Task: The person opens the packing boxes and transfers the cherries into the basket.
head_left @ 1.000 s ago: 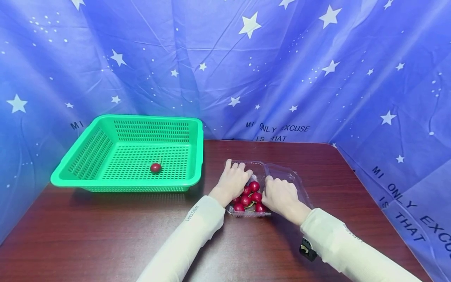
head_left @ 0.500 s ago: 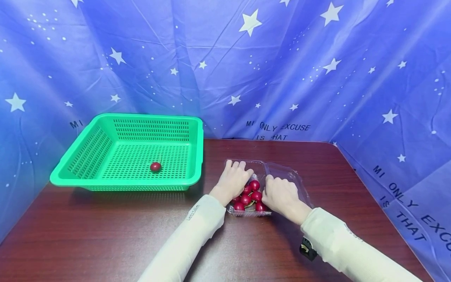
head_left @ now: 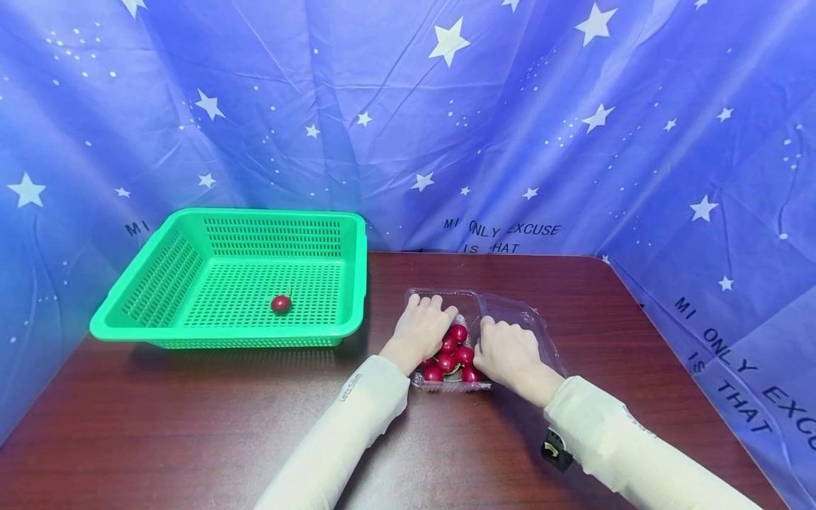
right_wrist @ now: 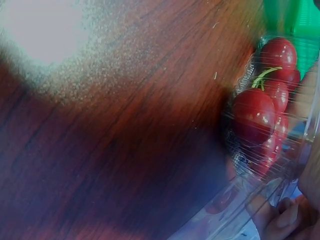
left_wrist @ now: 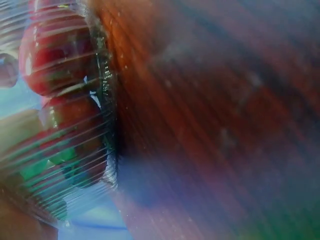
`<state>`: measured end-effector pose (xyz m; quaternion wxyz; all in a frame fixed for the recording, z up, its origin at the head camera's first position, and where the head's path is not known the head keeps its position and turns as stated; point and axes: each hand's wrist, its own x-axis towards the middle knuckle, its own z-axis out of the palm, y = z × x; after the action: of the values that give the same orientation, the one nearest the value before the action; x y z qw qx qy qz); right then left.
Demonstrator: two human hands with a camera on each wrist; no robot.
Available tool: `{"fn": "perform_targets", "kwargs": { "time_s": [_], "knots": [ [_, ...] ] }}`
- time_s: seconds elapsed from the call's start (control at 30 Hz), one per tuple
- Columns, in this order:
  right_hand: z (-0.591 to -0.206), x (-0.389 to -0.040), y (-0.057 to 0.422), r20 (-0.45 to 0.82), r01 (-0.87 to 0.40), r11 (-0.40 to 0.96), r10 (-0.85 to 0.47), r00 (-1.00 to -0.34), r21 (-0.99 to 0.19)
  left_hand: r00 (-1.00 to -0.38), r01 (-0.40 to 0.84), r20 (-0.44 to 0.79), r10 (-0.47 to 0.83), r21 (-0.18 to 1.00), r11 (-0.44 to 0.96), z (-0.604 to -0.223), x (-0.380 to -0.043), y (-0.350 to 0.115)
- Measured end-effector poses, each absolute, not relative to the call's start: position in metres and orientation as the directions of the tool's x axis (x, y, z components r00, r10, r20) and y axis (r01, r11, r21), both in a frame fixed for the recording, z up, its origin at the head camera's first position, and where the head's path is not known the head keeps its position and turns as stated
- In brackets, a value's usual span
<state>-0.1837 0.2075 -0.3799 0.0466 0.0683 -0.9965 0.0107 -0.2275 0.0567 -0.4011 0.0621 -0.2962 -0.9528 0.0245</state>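
Observation:
A clear plastic clamshell box (head_left: 454, 387) sits on the table with its lid (head_left: 543, 327) folded out to the right. Several red cherries (head_left: 464, 355), one with a green stem in the right wrist view, lie inside. My right hand (head_left: 510, 354) grips the box's right side by the hinge; its fingers (right_wrist: 285, 222) curl at that edge in the right wrist view. My left hand (head_left: 421, 329) reaches over the box's left side, beside the cherries, with bent fingers. Its fingertips are hidden, and I cannot tell what they hold.
A green perforated basket (head_left: 229, 331) stands to the left, with a single stemmed cherry (head_left: 281, 304) on its floor. The brown wooden table (head_left: 306, 425) is backed by a blue star-printed curtain (head_left: 395, 85) on several sides. A small black device (head_left: 556, 452) hangs under the right sleeve.
Both hands stay in place at the box. A cherry or two beside the left hand, and the green stem, have shifted slightly.

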Motion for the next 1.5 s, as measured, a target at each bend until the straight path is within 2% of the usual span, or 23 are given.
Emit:
{"fn": "perform_targets", "kwargs": {
  "time_s": [0.47,0.93,1.5],
  "knots": [
    [-0.382,-0.184,0.207,0.096,-0.134,0.991,-0.132,-0.987,-0.015,-0.832,0.534,0.154,0.533,-0.041,0.844,-0.404,-0.225,0.056],
    [-0.38,-0.184,0.208,0.091,-0.143,0.99,-0.141,-0.986,-0.015,-0.817,0.565,0.103,0.567,-0.051,0.824,-0.394,-0.227,0.056],
    [-0.379,-0.185,0.207,0.066,-0.133,0.991,-0.133,-0.989,0.0,-0.805,0.55,0.217,0.552,-0.076,0.832,-0.365,-0.23,0.048]
  ]
}}
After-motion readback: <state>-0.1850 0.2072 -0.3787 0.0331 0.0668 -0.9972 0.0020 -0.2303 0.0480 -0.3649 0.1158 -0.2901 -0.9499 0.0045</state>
